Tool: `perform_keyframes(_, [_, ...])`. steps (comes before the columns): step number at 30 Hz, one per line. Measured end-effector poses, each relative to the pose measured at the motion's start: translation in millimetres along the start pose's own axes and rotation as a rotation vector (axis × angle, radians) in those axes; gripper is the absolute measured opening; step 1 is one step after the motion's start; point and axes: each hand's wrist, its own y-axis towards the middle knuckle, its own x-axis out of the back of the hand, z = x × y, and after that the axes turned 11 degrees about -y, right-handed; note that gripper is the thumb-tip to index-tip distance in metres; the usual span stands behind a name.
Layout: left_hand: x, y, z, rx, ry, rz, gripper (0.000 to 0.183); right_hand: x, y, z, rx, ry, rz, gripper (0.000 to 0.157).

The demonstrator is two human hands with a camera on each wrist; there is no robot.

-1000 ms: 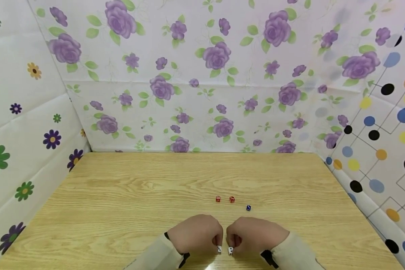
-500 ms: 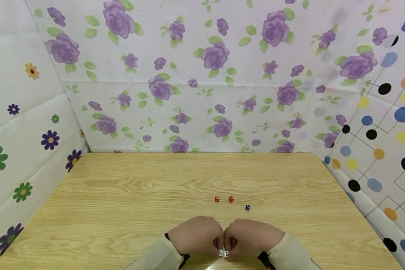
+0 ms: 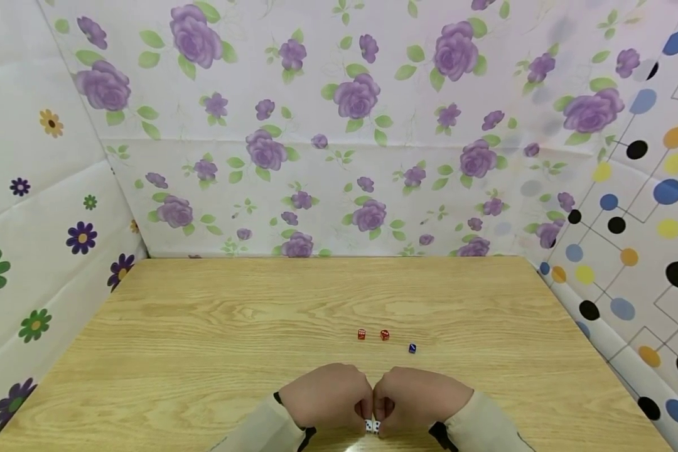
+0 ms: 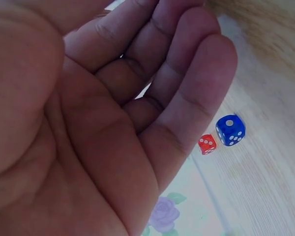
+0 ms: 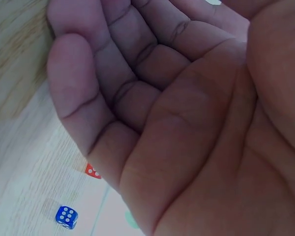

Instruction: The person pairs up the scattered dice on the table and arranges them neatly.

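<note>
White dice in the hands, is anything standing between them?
Nothing visible: the left hand pinches one white die, the right hand the other, side by side. The red dice and blue die lie beyond both hands.

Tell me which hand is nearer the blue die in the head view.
Right. The right hand is just below the blue die there; the left hand is farther off, to its lower left.

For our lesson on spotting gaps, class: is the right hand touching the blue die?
Apart. The head view shows bare tabletop between the right hand and the blue die beyond it.
</note>
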Motion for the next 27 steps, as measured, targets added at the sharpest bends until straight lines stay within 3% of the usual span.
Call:
perform_keyframes(17, [-0.4, 0.2, 1.2, -0.039, -0.022, 0.012, 0.012, 0.6, -0.9, 0.1, -0.027, 0.017, 0.020, 0.016])
perform_keyframes(27, [0.3, -0.8, 1.4, -0.036, -0.043, 0.023, 0.016, 2.8, -4.1, -5.8, 0.006, 0.001, 0.016, 0.017])
